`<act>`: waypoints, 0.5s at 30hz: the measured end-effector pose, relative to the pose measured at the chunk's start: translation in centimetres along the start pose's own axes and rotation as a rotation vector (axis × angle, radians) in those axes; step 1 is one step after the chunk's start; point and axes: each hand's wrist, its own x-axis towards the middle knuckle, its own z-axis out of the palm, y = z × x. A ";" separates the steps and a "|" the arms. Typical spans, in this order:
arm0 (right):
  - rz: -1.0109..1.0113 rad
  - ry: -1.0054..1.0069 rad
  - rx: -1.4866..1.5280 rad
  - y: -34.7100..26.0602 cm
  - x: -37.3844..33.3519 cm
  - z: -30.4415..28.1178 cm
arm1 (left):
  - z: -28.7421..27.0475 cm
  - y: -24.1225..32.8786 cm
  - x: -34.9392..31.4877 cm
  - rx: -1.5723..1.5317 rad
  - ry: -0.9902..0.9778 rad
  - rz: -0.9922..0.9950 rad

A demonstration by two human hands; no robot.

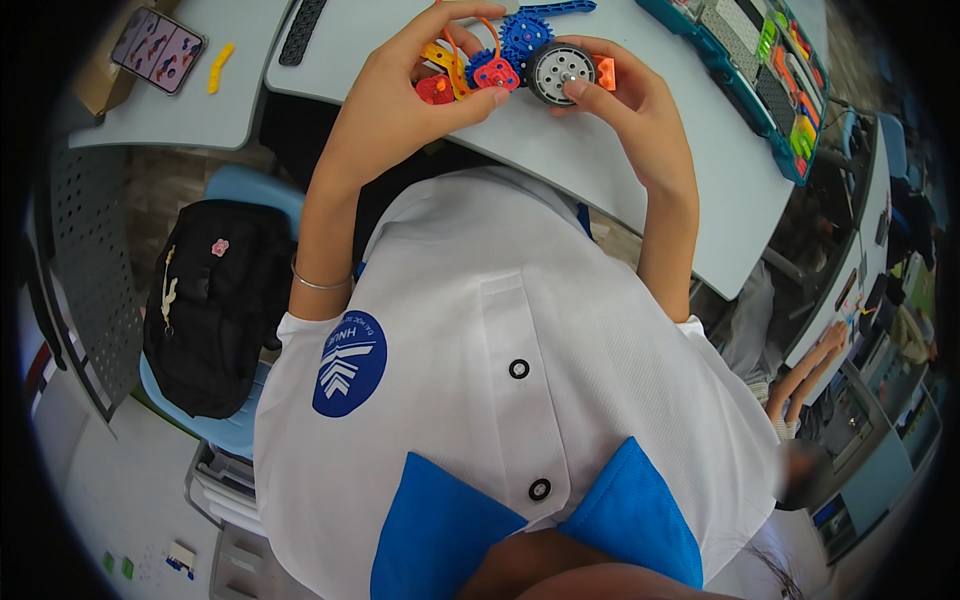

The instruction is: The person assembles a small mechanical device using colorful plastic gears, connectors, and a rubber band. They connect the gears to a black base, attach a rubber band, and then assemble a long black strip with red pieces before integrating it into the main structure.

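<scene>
My left hand (pixel 395 98) and right hand (pixel 642 108) clamp a multicoloured plastic gear model (pixel 525 42).
Along the worktop's (pixel 730 200) right edge, a teal plastic case (pixel 768 135) holds green, orange pieces (pixel 803 128).

White shirt (pixel 455 330), blue collar (pixel 640 515)

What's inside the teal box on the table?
Orange, green and yellow pieces show inside the teal box. Anything underneath them is covered, and the box's far end is cut off by the picture's edge.
</scene>
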 end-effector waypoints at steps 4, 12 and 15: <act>-0.020 -0.017 0.030 -0.4 0.1 0.4 | -0.5 -1.3 -0.2 -0.027 -0.025 -0.002; -0.105 -0.048 0.077 -0.2 0.1 0.5 | -1.0 -2.3 -1.2 -0.176 0.116 0.114; -0.155 -0.089 0.113 -0.9 -0.2 1.3 | -1.2 -1.6 -1.7 -0.004 0.115 0.171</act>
